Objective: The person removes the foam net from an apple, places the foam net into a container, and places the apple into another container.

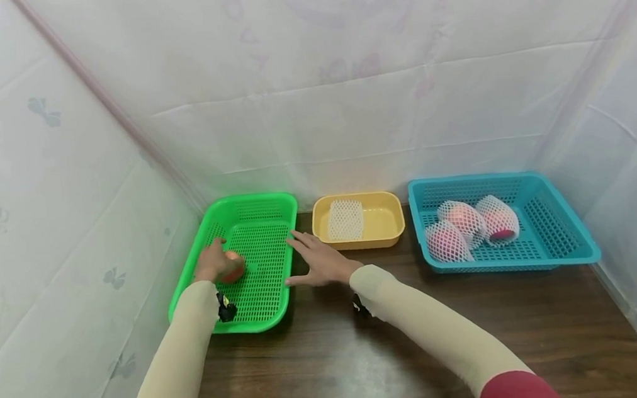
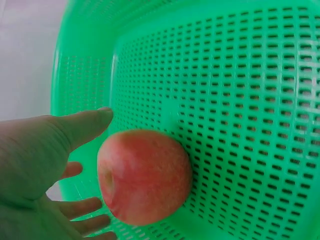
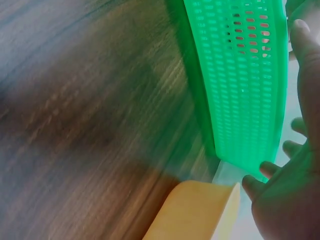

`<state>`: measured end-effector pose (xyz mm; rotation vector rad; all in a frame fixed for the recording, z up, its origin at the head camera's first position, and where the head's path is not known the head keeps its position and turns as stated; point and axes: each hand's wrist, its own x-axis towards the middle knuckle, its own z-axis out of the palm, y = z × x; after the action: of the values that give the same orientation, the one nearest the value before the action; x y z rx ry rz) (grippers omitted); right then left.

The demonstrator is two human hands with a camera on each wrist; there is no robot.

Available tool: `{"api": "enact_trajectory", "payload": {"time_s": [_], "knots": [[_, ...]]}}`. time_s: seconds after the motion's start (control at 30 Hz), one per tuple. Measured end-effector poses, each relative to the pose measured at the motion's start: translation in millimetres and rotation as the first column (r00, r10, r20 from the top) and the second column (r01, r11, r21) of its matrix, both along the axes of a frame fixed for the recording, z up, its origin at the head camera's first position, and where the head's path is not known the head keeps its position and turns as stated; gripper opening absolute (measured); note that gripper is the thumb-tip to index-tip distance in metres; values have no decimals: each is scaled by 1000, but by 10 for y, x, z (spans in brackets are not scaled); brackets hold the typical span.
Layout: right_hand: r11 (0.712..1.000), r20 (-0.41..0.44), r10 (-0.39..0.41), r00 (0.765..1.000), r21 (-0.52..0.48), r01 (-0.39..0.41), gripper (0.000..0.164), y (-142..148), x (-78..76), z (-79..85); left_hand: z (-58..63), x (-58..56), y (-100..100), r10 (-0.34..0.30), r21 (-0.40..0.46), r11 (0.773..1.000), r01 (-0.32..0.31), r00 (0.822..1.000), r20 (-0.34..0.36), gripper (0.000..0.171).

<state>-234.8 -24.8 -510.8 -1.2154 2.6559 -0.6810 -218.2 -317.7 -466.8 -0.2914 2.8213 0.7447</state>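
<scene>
A red apple (image 1: 235,267) lies in the green basket (image 1: 267,322), near its left side. My left hand (image 1: 212,262) reaches into the basket beside it. In the left wrist view the thumb and spread fingers stand around one side of the apple (image 2: 145,177), not closed on it; whether a fingertip touches it I cannot tell. My right hand (image 1: 323,262) hovers by the basket's right rim with fingers extended, holding nothing. From the right wrist view, that hand (image 3: 295,170) is seen near the basket's side wall (image 3: 240,95).
A yellow tray (image 1: 385,221) with a white foam net (image 1: 345,220) in it stands at the back centre. To the right, a blue basket (image 1: 554,229) holds several fruits in foam nets (image 1: 446,242). White sheeting (image 1: 346,121) walls the dark wooden table (image 1: 333,368).
</scene>
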Motion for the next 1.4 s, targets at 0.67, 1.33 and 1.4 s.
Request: {"api": "enact_trajectory", "payload": {"time_s": [0.67, 1.33, 1.4], "knots": [[989, -83, -143, 986, -41, 140, 100, 393, -169, 202, 41, 1, 431, -75, 150, 983, 108, 974, -212, 91], [969, -178, -239, 955, -114, 221, 100, 906, -393, 453, 99, 10, 954, -149, 124, 976, 178, 965, -216, 91], [966, -174, -251, 952, -101, 237, 101, 958, -403, 489, 89, 3, 990, -154, 118, 977, 180, 968, -200, 94]]}}
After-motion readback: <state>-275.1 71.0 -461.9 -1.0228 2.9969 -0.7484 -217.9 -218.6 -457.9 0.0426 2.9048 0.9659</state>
